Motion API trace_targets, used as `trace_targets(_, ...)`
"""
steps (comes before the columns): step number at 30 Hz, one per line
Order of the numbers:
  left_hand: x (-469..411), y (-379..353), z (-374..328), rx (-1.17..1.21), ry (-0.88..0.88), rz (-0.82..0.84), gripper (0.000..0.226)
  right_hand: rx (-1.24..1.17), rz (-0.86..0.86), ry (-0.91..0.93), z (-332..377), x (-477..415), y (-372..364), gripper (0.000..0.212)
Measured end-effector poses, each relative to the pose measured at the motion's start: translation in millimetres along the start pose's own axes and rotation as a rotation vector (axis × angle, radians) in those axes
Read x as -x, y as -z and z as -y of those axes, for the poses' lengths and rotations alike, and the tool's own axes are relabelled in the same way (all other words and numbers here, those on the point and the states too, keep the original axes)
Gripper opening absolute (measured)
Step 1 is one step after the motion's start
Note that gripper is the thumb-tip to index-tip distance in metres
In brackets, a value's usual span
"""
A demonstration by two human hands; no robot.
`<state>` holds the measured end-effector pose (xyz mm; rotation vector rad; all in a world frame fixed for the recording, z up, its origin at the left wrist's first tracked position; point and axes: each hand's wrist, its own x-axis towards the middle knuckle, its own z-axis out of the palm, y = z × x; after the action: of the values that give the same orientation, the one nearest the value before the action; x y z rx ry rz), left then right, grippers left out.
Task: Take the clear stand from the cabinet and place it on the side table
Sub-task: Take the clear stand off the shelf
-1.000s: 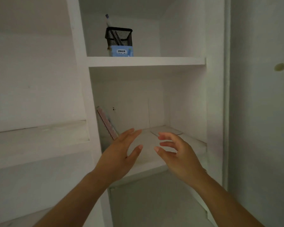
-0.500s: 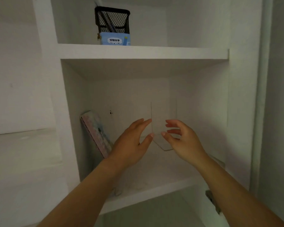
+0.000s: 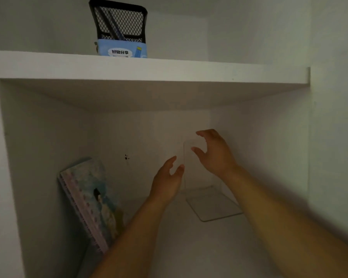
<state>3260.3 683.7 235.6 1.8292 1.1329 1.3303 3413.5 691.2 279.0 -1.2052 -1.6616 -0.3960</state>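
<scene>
Two hands flank the clear stand (image 3: 213, 205) in the cabinet's lower compartment.
The stand sits upright at the back right, its base plate towards the person. The left hand (image 3: 166, 181) is at its left edge and the right hand (image 3: 215, 155) near its top, both with fingers apart and clamping nothing; contact cannot be told. A spiral notebook (image 3: 90, 199) leans against the left wall.

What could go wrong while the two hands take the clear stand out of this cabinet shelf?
1. The clear stand is hard to see against the white cabinet. The right hand and left hand, both open near its upright panel, might misjudge an edge and tip it over.
2. The spiral notebook leans close to the left forearm, so pulling the arm back could knock it down.
</scene>
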Motion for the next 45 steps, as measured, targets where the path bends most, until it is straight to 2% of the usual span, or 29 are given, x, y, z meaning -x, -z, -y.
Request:
trace_targets(8, -0.3, 0.1, 9.6, -0.087, -0.069, -0.024, 0.049, 0.184, 0.168, -0.016, -30.4, -16.6, -10.9, 0.050)
trace_targets(15, 2.2, 3.8, 12.4, -0.099, -0.088, -0.040, 0.050, 0.163, 0.056, -0.008, -29.8, -15.8, -12.2, 0.035)
trace_targets(28, 4.7, 10.6, 1.9, 0.034, -0.120, -0.129, 0.045, 0.185, -0.080, 0.134, 9.8, 12.0, 6.0, 0.032)
trace_targets(33, 10.1, 10.4, -4.3, 0.068, -0.144, -0.108, 0.043, 0.166, -0.035, 0.066, 17.0, 21.2, 12.3, 0.038)
trace_targets(39, 11.8, 10.4, -4.2, 0.066, -0.129, -0.046, 0.045, 0.174, 0.004, 0.071, 16.6, 28.9, 17.3, 0.050)
trace_targets(45, 17.7, 8.1, -14.1, 0.138, -0.093, -0.007, 0.043, 0.163, 0.007, 0.065, 28.2, 35.0, 29.6, 0.039)
